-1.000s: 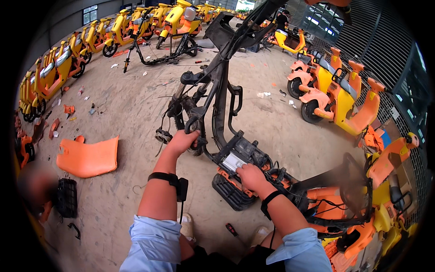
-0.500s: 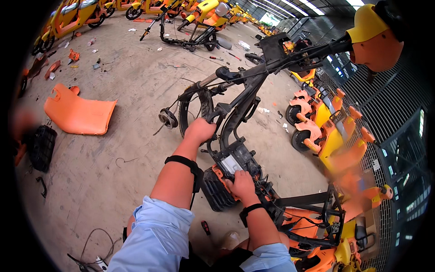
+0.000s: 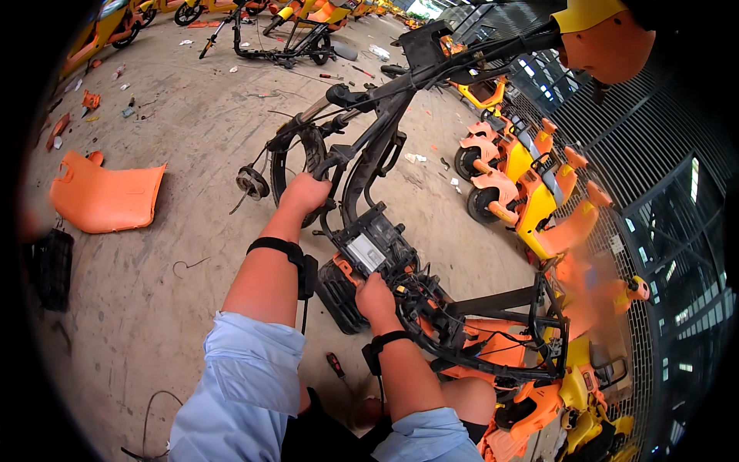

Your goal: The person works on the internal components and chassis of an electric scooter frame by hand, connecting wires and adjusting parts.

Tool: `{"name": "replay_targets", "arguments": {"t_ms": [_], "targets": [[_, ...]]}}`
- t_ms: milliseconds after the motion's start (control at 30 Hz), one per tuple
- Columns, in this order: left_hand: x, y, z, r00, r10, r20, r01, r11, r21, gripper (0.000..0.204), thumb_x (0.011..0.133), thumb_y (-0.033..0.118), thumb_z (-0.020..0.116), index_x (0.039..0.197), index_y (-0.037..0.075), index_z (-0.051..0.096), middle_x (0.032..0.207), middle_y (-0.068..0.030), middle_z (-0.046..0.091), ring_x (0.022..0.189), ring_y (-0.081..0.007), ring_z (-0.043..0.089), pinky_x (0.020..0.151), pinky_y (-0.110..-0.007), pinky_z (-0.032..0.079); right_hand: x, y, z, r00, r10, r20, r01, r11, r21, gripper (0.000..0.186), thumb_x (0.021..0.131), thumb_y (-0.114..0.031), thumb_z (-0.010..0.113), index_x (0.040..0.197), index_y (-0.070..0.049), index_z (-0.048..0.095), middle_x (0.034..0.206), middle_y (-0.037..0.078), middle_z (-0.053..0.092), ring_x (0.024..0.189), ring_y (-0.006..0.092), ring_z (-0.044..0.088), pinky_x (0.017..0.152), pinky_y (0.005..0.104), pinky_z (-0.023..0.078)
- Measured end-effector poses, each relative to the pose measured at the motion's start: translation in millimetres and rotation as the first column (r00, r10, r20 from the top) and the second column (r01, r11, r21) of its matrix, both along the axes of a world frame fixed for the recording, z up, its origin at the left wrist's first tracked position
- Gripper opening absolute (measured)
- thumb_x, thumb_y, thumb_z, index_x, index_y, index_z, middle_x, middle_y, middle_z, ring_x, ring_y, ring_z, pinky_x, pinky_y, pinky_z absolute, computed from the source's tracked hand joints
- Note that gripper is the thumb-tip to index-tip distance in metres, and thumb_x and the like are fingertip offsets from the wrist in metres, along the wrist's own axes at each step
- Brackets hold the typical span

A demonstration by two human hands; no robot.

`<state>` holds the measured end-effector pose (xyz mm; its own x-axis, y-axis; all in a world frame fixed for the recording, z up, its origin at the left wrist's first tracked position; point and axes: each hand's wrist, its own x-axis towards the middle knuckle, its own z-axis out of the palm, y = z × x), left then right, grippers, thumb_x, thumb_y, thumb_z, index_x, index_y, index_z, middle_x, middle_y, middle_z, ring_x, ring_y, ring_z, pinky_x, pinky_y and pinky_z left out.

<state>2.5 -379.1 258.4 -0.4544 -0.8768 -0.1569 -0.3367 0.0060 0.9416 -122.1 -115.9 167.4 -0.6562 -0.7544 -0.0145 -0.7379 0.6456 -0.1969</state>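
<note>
My left hand [image 3: 304, 192] is closed round a black tube of a stripped scooter frame [image 3: 373, 154], beside the front wheel [image 3: 281, 173] and a loose-hanging hub part [image 3: 250, 182]. The frame leans, its handlebar end carrying an orange-and-yellow cover [image 3: 608, 50] at upper right. A silver box [image 3: 364, 250] sits low in the frame among cables, above a black ribbed base [image 3: 339, 304] with orange edging. My right hand [image 3: 375, 296] has curled fingers just below the silver box, on a part hidden by the hand.
An orange curved panel [image 3: 108, 196] and a black plastic part [image 3: 52, 269] lie at left. A screwdriver [image 3: 336, 364] is near my legs. Another bare frame [image 3: 269, 50] stands behind. Orange-yellow scooters [image 3: 531, 204] line the right; loose body panels [image 3: 527, 416] pile at lower right.
The view has swung and tilted, bringing the handlebar cover into sight. My right fingers, earlier on the silver box, now sit just below it. My left hand still grips the frame.
</note>
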Motion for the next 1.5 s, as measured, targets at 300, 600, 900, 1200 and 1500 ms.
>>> {"name": "replay_targets", "arguments": {"t_ms": [300,600,900,1200,1500], "targets": [[13.0,3.6,13.5,0.985,-0.166,-0.046,0.168,0.985,0.038,0.036,0.081,0.032,0.066,0.059,0.004,0.064,0.059,-0.0035,0.062,0.056,-0.0152,0.055,0.057,-0.032,0.043,-18.3,0.6,10.9,0.985,0.104,-0.136,-0.102,0.995,0.021,0.038,0.103,-0.038,0.050,0.093,-0.004,0.063,0.088,0.021,0.071,0.079,0.0413,0.071,0.070,0.0523,0.057],[5.9,-3.3,8.0,0.984,-0.171,-0.059,0.175,0.981,0.082,0.028,0.082,0.026,0.067,0.066,0.002,0.065,0.064,-0.0056,0.065,0.059,-0.0155,0.059,0.062,-0.032,0.046,-67.7,-3.1,24.6,0.827,0.515,-0.227,-0.535,0.844,-0.032,0.026,0.094,-0.029,0.065,0.082,-0.007,0.063,0.078,0.014,0.066,0.078,0.0362,0.066,0.069,0.0491,0.053],[7.2,1.8,20.5,0.981,-0.195,-0.005,0.195,0.979,0.066,0.029,0.080,0.027,0.067,0.063,0.004,0.064,0.061,-0.0036,0.064,0.060,-0.0148,0.059,0.061,-0.031,0.044,-85.1,-9.9,20.9,0.821,0.551,-0.149,-0.562,0.826,-0.047,0.020,0.092,-0.024,0.067,0.084,-0.006,0.063,0.079,0.014,0.063,0.087,0.0368,0.062,0.077,0.0492,0.048],[9.4,0.5,8.2,0.993,-0.109,-0.035,0.111,0.991,0.068,0.029,0.079,0.025,0.066,0.064,0.000,0.068,0.062,-0.0080,0.067,0.059,-0.0200,0.064,0.064,-0.035,0.052,-52.2,-0.6,-1.7,0.876,0.379,-0.298,-0.407,0.913,-0.035,0.024,0.098,-0.026,0.061,0.091,-0.004,0.056,0.088,0.015,0.062,0.085,0.0372,0.058,0.079,0.0473,0.044],[-3.5,0.4,3.6,0.993,-0.053,0.101,0.054,0.999,-0.002,0.032,0.080,0.032,0.061,0.068,0.004,0.072,0.070,-0.0108,0.071,0.069,-0.0291,0.069,0.071,-0.039,0.054,-7.1,5.0,-9.8,0.992,0.005,-0.126,-0.005,1.000,-0.001,0.041,0.106,-0.039,0.046,0.098,0.000,0.056,0.087,0.024,0.069,0.079,0.0437,0.069,0.069,0.0545,0.055]]}}
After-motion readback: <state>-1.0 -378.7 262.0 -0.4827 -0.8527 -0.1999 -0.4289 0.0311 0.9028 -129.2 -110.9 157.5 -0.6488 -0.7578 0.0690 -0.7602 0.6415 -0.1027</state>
